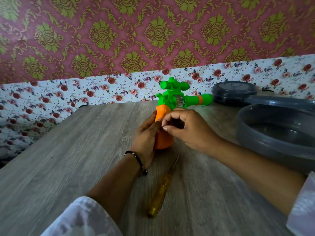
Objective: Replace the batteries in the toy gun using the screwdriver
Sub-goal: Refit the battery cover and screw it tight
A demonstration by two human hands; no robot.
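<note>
A green toy gun [177, 97] with an orange grip stands upright over the middle of the wooden table [68, 159], barrel pointing right. My left hand [144, 135] wraps the orange grip from the left. My right hand [185, 128] is curled against the grip's right side, fingertips pinched near my left thumb; whatever it holds is hidden. A screwdriver [160, 193] with a clear yellow handle lies loose on the table below my hands, tip pointing up toward the gun.
A large grey plastic basin [255, 137] sits at the table's right edge. Behind it lies a round grey wall clock [234, 91] against the flowered wall. A black bead bracelet is on my left wrist.
</note>
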